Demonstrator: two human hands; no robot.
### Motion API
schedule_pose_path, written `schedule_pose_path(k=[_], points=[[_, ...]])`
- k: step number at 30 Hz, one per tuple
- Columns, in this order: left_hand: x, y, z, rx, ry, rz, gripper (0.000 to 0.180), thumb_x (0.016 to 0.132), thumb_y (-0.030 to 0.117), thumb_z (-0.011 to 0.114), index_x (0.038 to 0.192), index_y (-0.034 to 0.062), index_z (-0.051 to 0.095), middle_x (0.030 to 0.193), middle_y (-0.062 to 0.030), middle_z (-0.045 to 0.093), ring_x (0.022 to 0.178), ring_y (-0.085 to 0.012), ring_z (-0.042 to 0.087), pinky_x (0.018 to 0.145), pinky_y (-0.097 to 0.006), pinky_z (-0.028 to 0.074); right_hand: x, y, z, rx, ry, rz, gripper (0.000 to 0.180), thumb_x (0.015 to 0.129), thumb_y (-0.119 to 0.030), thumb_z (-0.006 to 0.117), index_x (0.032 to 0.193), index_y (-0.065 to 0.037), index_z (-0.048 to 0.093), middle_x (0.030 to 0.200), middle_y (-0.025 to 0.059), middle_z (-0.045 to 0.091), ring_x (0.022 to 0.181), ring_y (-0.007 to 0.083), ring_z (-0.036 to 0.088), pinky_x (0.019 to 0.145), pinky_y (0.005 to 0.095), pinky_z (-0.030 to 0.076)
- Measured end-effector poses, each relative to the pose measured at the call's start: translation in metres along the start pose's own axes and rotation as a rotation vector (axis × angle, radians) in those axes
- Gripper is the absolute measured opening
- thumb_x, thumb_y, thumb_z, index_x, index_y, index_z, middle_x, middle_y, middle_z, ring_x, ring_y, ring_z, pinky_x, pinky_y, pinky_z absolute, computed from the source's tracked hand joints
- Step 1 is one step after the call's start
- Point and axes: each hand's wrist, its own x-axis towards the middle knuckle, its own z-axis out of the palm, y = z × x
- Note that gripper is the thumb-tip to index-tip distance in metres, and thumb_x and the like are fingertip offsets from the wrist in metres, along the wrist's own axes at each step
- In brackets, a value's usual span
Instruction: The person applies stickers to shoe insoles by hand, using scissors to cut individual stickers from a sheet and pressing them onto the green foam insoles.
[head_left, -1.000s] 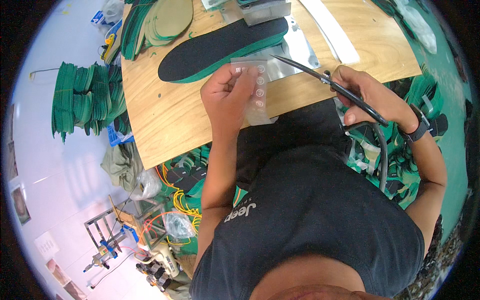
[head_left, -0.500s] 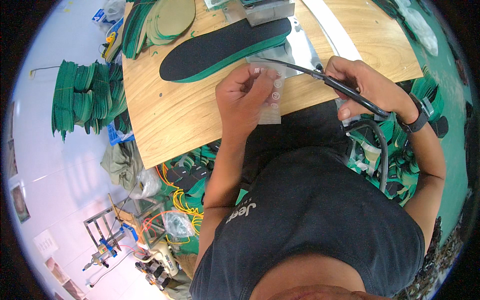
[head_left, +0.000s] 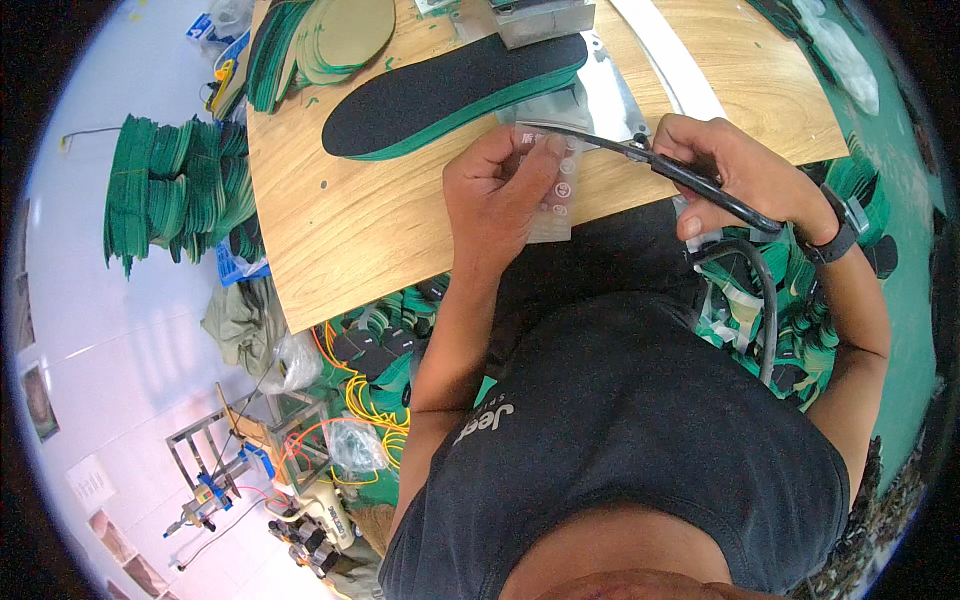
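My left hand (head_left: 490, 195) pinches a translucent printed plastic strip (head_left: 552, 228) between thumb and fingers, just above the table's near edge. My right hand (head_left: 740, 165), with a dark watch on its wrist, grips a pair of black-handled scissors (head_left: 715, 195). Their blades reach left to the strip's upper end; whether they are cutting into it I cannot tell. One scissor handle loop hangs low beside my shirt. Just beyond my left hand lies a stack of black-topped green insoles (head_left: 450, 95).
The wooden table (head_left: 350, 220) also bears more insoles (head_left: 345, 40) at far left, a metal plate (head_left: 610, 95) with a metal block (head_left: 545, 25), and a white strip (head_left: 670, 60). Piled insoles (head_left: 170, 190) stand left of the table. Yellow hoses (head_left: 375, 410) lie at lower left.
My left hand has shifted slightly right with the plastic strip, bringing it farther along the scissor blades. My right hand has stayed nearly still.
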Motion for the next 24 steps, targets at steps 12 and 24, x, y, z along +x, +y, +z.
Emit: schedule_pose_path(k=[12,24], points=[[-0.003,-0.002,-0.001,-0.056,-0.015,-0.016,0.013,0.091,0.009,0.060,0.091,-0.0028,0.066,0.077,-0.0050,0.066,0.059,-0.0056,0.058,0.050,-0.019,0.047,-0.006,0.000,0.004,-0.016,0.083,-0.051,0.054,0.068,-0.044,0.083,0.073,-0.007,0.044,0.056,-0.0044,0.033,0.053,0.0078,0.032,0.047,0.0259,0.025],[-0.009,-0.005,0.000,-0.095,-0.060,0.017,0.016,0.093,0.008,0.055,0.090,-0.0054,0.064,0.072,-0.0062,0.064,0.059,-0.0090,0.058,0.052,-0.022,0.047,-0.013,0.004,0.011,0.061,0.099,-0.035,0.061,0.062,-0.050,0.085,0.081,-0.007,0.045,0.061,-0.0062,0.031,0.056,0.0067,0.029,0.050,0.0236,0.023]])
